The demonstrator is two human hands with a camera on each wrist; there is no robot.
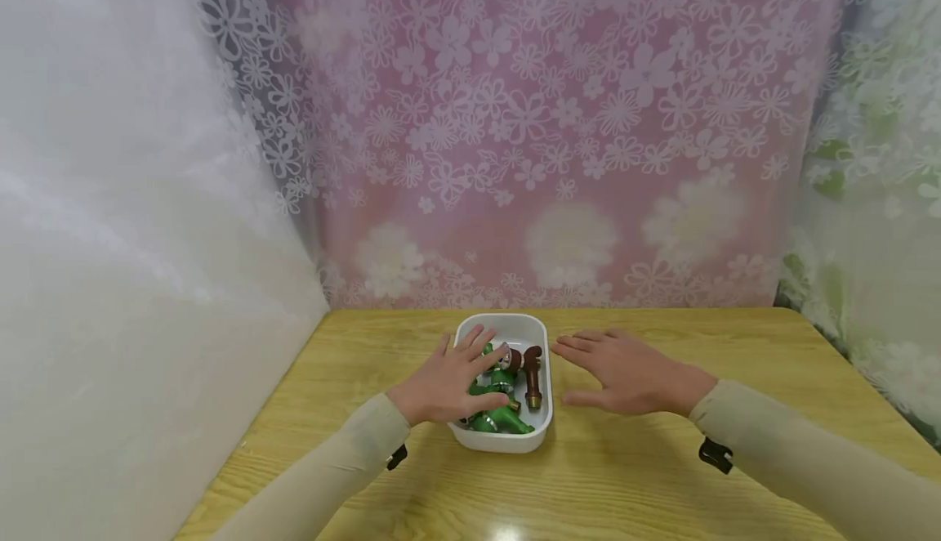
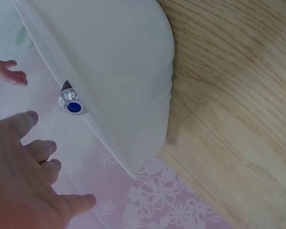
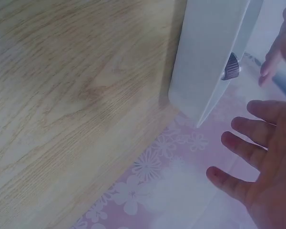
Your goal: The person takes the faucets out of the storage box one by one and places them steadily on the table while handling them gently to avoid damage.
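Observation:
A white rectangular tub [image 1: 501, 443] stands on the table and holds several glossy green pieces [image 1: 507, 420] with silver trim. Along its right side lies a dark brown piece [image 1: 532, 373] with a curled top and a gold-coloured end. Over the tub's left part hovers my left hand [image 1: 448, 382], fingers spread, hiding some of the contents; it grips nothing. To the right of the tub is my right hand [image 1: 625, 373], fingers extended and holding nothing. A silver part with a blue oval [image 2: 73, 106] pokes above the rim in the left wrist view.
The wood-grain table [image 1: 603, 484] extends around the tub. A pink flowered curtain [image 1: 515, 157] hangs behind its far edge, with a white sheet [image 1: 132, 239] at the left and a green-patterned one [image 1: 875, 222] at the right. Each wrist wears a black strap.

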